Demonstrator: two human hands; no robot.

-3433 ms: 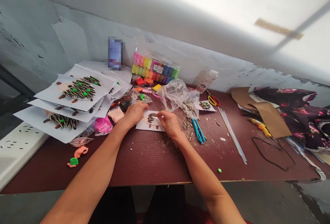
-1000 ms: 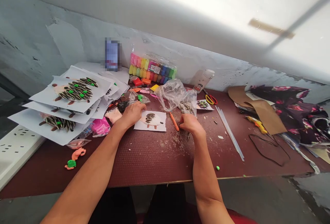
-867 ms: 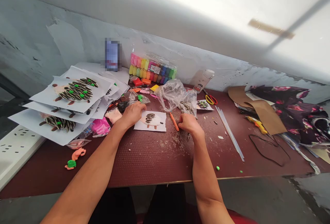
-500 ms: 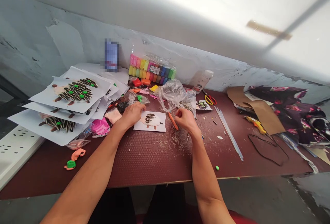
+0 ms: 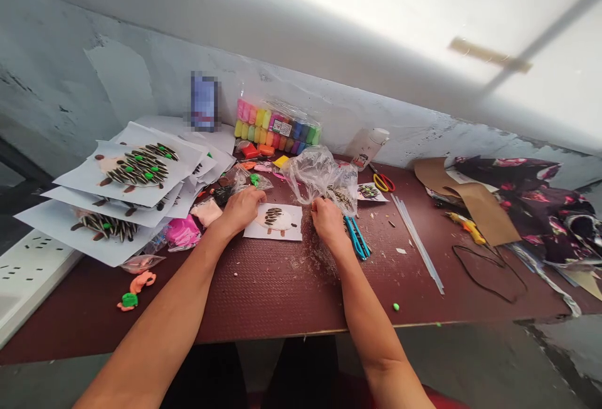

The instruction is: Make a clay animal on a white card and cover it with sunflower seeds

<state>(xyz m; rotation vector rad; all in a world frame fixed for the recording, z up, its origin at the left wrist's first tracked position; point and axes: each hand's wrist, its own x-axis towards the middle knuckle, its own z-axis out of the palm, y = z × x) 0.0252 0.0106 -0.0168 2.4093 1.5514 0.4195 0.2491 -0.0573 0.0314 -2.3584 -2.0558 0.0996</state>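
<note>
Card [image 5: 277, 221] with a seed hedgehog on it is lying just left of the frame's centre, flat on the red-brown table [image 5: 282, 296]. Left hand [image 5: 242, 208] is resting on the card's upper left corner, fingers curled loosely and pressing down, apparently pinning the paper so it does not slide; it is grasping nothing that I can see. Right hand [image 5: 327, 221] is sitting just right of the card, fingers bunched together at the mouth of the plastic bag [image 5: 320, 177]; whether a seed is pinched between the fingertips I cannot tell, as they are hidden from this angle. Seeds [image 5: 339, 196] are showing through the bag right beside that hand, handy for picking one at a time.

Blue cutter [image 5: 357, 239] is lying touching the right side of the right wrist. Seed husks and crumbs are littering the table below both hands. Further right, glue sticks [image 5: 416, 236] are lying in a long diagonal, with scissors [image 5: 382, 182] above them near a white bottle [image 5: 369, 145]. Clay pack [image 5: 277, 130] is standing against the wall at upper centre. Finished sheets [image 5: 126, 177] are piling up at the left, well apart from the hands, likely kept out of the way. Pink clay [image 5: 183, 230] is sitting near the left wrist.
</note>
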